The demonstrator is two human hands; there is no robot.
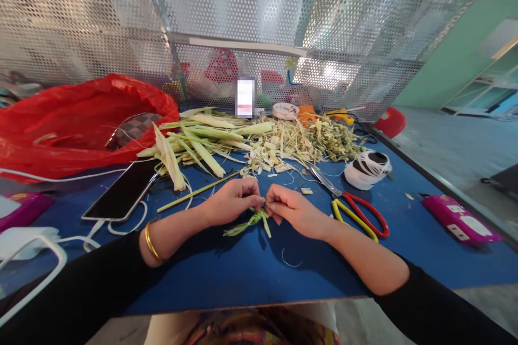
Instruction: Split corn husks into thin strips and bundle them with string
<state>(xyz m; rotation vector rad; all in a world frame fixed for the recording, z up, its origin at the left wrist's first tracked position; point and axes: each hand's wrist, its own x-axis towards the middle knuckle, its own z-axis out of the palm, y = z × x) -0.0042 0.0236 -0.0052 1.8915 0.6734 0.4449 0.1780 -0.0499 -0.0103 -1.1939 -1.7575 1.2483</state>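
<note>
My left hand (232,200) and my right hand (292,209) meet over the blue table (251,269), fingertips pinched together. Between them they hold a small twisted bundle of green leaf strips (250,222), whose loose ends trail down to the left onto the table. A gold bangle sits on my left wrist. Behind the hands lies a pile of long pale green leaves (202,143) and a heap of leaf trimmings (307,143).
Scissors with red and yellow handles (356,210) lie right of my right hand. A spool of white thread (367,168), a pink case (459,219), a phone on a cable (123,190) and a red plastic bag (81,124) surround the work spot. Perforated metal screens stand behind.
</note>
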